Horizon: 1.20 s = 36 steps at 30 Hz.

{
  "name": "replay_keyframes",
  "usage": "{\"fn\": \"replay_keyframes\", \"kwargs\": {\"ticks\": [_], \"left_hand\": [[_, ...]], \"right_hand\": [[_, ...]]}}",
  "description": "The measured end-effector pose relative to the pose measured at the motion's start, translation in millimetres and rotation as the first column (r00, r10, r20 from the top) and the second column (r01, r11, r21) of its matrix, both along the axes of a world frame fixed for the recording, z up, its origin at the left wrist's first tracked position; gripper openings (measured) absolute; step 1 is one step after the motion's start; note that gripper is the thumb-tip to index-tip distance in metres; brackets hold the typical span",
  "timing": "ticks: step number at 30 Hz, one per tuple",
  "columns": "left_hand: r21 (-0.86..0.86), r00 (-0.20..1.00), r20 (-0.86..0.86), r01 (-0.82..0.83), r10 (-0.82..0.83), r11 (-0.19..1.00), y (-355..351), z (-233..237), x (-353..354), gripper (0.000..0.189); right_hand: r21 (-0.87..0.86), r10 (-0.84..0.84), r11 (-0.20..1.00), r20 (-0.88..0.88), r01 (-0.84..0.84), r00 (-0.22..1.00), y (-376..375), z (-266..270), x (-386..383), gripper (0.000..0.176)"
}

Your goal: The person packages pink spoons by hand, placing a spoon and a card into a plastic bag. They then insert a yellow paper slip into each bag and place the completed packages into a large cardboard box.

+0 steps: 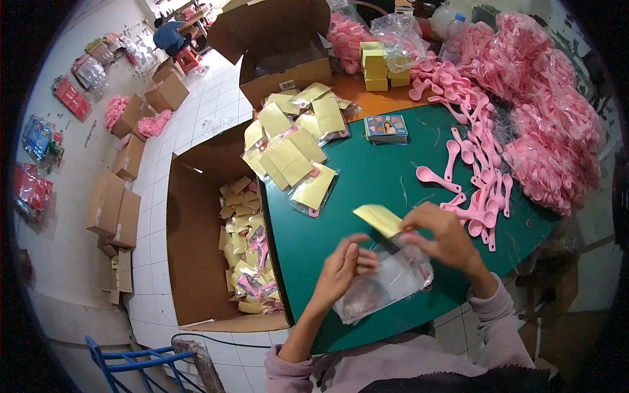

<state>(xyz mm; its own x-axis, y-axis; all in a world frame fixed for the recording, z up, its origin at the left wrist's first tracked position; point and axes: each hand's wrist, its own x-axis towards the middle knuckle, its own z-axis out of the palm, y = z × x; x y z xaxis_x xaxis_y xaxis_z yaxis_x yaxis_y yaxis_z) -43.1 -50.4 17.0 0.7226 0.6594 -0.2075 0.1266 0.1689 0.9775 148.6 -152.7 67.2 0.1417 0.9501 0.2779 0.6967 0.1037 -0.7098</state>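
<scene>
Pinched in the fingers of my right hand (444,237) is a yellow card (379,219), held tilted over the green table. My left hand (342,267) is just left of it, thumb raised and fingers apart, slightly blurred, with nothing visible in it. Under both hands lies a stack of clear plastic bags (393,283) near the table's front edge. Loose pink spoons (438,179) are spread to the right of the card. Up and to the left, a pile of packed bags (288,157) shows yellow cards and bits of pink through the plastic.
A large carton (196,262) holding many similar packets stands left of the green table (341,183). Another open box (288,75), yellow card stacks (375,65), a small picture-card stack (386,128) and bagged pink spoons (550,118) line the back. A person (169,36) sits far off.
</scene>
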Motion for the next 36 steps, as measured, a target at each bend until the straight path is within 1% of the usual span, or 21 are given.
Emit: {"fn": "replay_keyframes", "kwargs": {"ticks": [1,2,3,4,5,6,7,8,9,10,12,19,22,24,25,27,29,30,32,34,36], "left_hand": [[-0.373,0.993,0.062,0.119,-0.104,0.92,-1,-1,0,0.049],[-0.683,0.972,0.158,0.235,-0.175,0.691,-3,-2,1,0.052],[-0.662,0.952,0.2,0.305,-0.231,0.685,-3,2,3,0.056],[-0.663,0.952,0.2,0.305,-0.231,0.683,-5,-1,3,0.056],[-0.623,0.961,0.184,0.278,-0.208,0.731,-7,-4,3,0.053],[-0.581,0.968,0.17,0.25,-0.185,0.774,-9,-7,3,0.049],[-0.585,0.968,0.168,0.252,-0.188,0.771,-11,-7,2,0.049],[-0.519,0.972,0.133,0.236,-0.195,0.822,-13,-7,1,0.046],[-0.448,0.976,0.097,0.22,-0.198,0.867,-15,-7,0,0.045],[-0.449,0.976,0.093,0.218,-0.197,0.867,-17,-10,-1,0.045],[-0.301,0.983,0.024,0.183,-0.184,0.936,-20,-18,-4,0.046],[-0.318,0.988,0.028,0.152,-0.151,0.936,-25,-23,-7,0.059],[-0.318,0.986,0.096,0.157,-0.133,0.935,-25,-23,-7,0.061],[-0.433,0.99,0.125,0.117,-0.069,0.894,-26,-11,-5,0.061],[-0.433,0.99,0.124,0.115,-0.068,0.894,-25,-9,-5,0.061],[-0.574,0.992,0.127,0.086,-0.016,0.814,-25,-5,-6,0.062],[-0.612,0.989,0.142,0.061,0.034,0.788,-24,1,-4,0.062],[-0.651,0.985,0.155,0.039,0.082,0.758,-24,2,-3,0.062],[-0.627,0.984,0.167,0.058,0.061,0.777,-24,-4,-4,0.063],[-0.602,0.983,0.178,0.079,0.037,0.794,-24,-8,-5,0.064],[-0.373,0.988,0.151,0.083,-0.028,0.924,-26,-8,-4,0.067]], "right_hand": [[-0.071,0.196,0.979,0.045,-0.193,0.98,1,2,1,0.029],[-0.072,0.194,0.979,0.047,-0.19,0.98,1,0,1,0.029],[-0.105,0.294,0.952,0.057,-0.288,0.954,2,-6,0,0.03],[-0.138,0.393,0.914,0.062,-0.382,0.918,2,-11,-2,0.032],[-0.16,0.342,0.933,0.109,-0.324,0.933,2,-14,-4,0.03],[-0.163,0.341,0.933,0.107,-0.322,0.934,2,-17,-5,0.03],[-0.171,0.316,0.942,0.15,-0.29,0.937,2,-21,-6,0.028],[-0.178,0.291,0.95,0.193,-0.258,0.937,2,-23,-7,0.027],[-0.178,0.29,0.95,0.191,-0.257,0.938,1,-24,-8,0.027],[-0.194,0.307,0.941,0.142,-0.278,0.941,1,-26,-9,0.024],[-0.209,0.328,0.929,0.089,-0.304,0.941,1,-29,-12,0.02],[-0.175,0.295,0.945,0.08,-0.278,0.952,2,-33,-29,0.021],[-0.164,0.288,0.949,0.093,-0.271,0.953,3,-35,-34,0.024],[-0.144,0.296,0.949,0.106,-0.28,0.949,4,-33,-37,0.025],[-0.149,0.294,0.95,0.128,-0.275,0.947,4,-28,-39,0.025],[-0.153,0.293,0.95,0.151,-0.271,0.944,5,-24,-42,0.025],[-0.089,0.251,0.968,0.288,-0.235,0.924,4,-24,-46,0.024],[-0.089,0.251,0.968,0.289,-0.235,0.924,4,-25,-47,0.024],[-0.1,0.28,0.959,0.43,-0.263,0.858,3,-27,-49,0.022],[-0.072,0.286,0.956,0.451,-0.285,0.845,3,-29,-50,0.021],[-0.044,0.291,0.95,0.472,-0.308,0.832,4,-29,-48,0.02]]}}
